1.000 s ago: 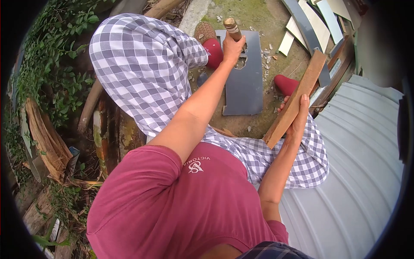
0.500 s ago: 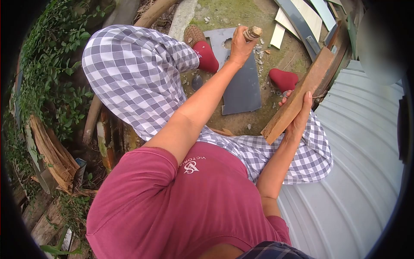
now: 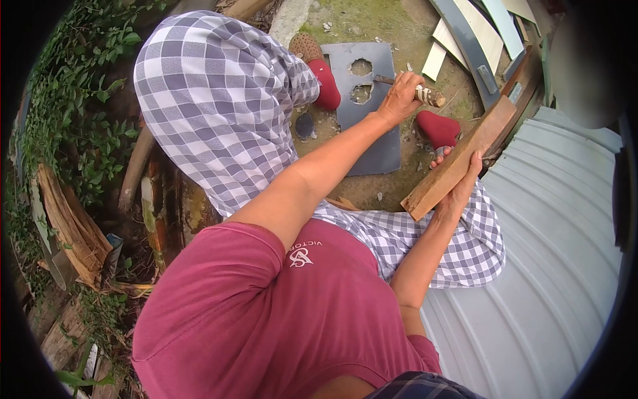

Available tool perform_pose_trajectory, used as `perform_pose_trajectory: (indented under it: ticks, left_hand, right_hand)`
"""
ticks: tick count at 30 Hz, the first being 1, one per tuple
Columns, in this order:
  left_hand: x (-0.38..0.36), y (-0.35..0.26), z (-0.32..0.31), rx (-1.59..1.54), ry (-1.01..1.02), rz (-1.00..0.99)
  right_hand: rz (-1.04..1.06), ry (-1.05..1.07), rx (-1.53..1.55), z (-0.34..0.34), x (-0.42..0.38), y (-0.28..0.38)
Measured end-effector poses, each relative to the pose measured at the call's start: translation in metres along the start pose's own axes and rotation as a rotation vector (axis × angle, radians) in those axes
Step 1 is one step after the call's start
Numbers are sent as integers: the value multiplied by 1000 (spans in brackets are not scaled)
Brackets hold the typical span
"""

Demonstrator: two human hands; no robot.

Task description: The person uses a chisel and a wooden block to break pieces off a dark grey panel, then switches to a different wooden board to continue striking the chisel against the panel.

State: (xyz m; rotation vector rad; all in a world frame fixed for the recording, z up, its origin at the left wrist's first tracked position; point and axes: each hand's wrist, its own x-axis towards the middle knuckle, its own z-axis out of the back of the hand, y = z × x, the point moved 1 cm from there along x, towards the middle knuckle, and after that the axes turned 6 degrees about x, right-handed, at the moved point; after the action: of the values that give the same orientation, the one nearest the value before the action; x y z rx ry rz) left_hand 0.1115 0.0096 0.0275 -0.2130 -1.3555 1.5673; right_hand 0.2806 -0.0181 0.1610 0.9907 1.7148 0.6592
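My left hand [image 3: 399, 100] is closed around a chisel [image 3: 430, 97] with a wooden handle, wrapped in a pale band. Its narrow metal blade points left, beside the holes of a dark grey sheet [image 3: 372, 146] lying on the ground. Two rough-edged holes show in that sheet. A loose dark rounded piece [image 3: 304, 126] lies left of it. In my right hand [image 3: 458, 189] is a thick wooden block [image 3: 458, 159], held at a slant above my right leg; fingertips show at its far side and the thumb on the near one.
Pale and grey strips [image 3: 475, 53] lie piled at the upper right. Corrugated metal sheeting [image 3: 531, 253] covers the right side. Green plants [image 3: 73, 113] and split wood [image 3: 73, 226] are on the left. My feet, in red socks [image 3: 435, 128], stand either side of the sheet.
My left hand has moved right and toward me with the chisel, whose handle has swung from pointing away to pointing right. Both holes now show. The wooden block has barely moved.
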Motion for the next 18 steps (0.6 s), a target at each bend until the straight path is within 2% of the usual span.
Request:
perform_pose_trajectory:
  ticks: [6,14,18]
  left_hand:
    - [-4,-1,-8,-1,-48,39]
    - [-19,-9,-14,14,74,145]
    - [-26,-11,-11,49,102,77]
  right_hand:
    - [6,-16,-30,-1,-1,-2]
    - [-1,-16,-31,-2,-1,-3]
    - [3,11,-41,-1,1,-4]
